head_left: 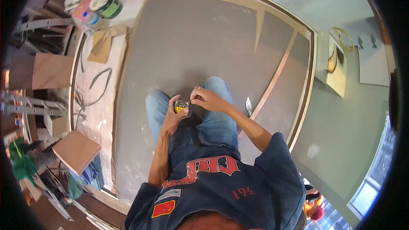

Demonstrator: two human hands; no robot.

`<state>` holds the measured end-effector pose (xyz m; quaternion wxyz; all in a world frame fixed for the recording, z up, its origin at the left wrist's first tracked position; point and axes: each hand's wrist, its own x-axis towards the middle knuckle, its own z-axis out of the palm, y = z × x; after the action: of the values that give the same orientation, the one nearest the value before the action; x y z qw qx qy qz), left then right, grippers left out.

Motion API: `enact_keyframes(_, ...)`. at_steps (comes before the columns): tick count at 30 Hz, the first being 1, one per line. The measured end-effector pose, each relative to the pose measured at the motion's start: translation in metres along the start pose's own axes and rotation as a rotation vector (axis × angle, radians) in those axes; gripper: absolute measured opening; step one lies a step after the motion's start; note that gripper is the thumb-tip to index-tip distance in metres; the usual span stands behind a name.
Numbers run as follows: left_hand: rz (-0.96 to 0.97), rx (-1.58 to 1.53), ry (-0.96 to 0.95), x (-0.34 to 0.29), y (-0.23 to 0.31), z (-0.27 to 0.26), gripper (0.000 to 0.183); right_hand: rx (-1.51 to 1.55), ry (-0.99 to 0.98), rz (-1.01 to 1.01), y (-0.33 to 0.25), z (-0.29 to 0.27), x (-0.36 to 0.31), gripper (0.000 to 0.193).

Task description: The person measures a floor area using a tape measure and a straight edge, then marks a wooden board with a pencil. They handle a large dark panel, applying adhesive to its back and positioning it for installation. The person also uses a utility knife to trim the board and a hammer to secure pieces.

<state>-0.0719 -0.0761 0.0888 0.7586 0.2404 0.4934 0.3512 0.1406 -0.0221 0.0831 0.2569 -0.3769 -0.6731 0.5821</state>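
My left hand (171,118) is wrapped around a yellow and black tape measure (182,107), held above my lap between my bent knees. Close beside its upper right corner are the curled fingers of my right hand (207,99), pinched together; whatever sits between the fingertips is too small to make out. To the right of my right knee, a small tool with a pointed, pale blade (248,103) lies on the grey sheet (191,34) under me. A long, thin wooden strip (275,77) runs diagonally across that sheet, just past the tool.
At the upper left stand a green and white bucket (111,7) and a pink container. Torn brown cardboard (100,47) and a dark cable (101,76) lie left of the sheet. Stacked boards (76,151) are farther down. A raised frame edge (314,55) borders the right side.
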Motion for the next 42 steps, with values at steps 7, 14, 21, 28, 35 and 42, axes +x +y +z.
enact_keyframes(7, -0.08, -0.217, 0.022, 0.071, 0.011, 0.03, 0.061, 0.144, 0.522, 0.124, 0.01, -0.01, 0.0, 0.018)
enact_keyframes(14, 0.32, 0.477, 0.092, 0.088, 0.028, 0.022, 0.057, -0.053, 0.666, 0.109, 0.001, -0.02, 0.031, 0.019)
enact_keyframes(21, 0.717, 1.073, 0.211, 0.095, 0.025, -0.015, 0.041, 0.161, 0.277, 0.33, 0.023, 0.002, 0.081, 0.02)
enact_keyframes(28, 0.353, 0.81, 0.159, 0.097, 0.025, -0.024, 0.035, 0.167, 0.22, 0.387, 0.037, 0.005, 0.104, 0.023)
enact_keyframes(35, 0.011, 0.948, -0.057, 0.112, 0.079, -0.048, 0.039, 0.427, 0.293, 0.296, -0.023, -0.126, 0.168, 0.027)
enact_keyframes(42, 0.092, 0.976, -0.096, 0.12, 0.086, -0.196, 0.034, 0.419, 0.542, 0.104, -0.058, -0.29, 0.303, 0.04)
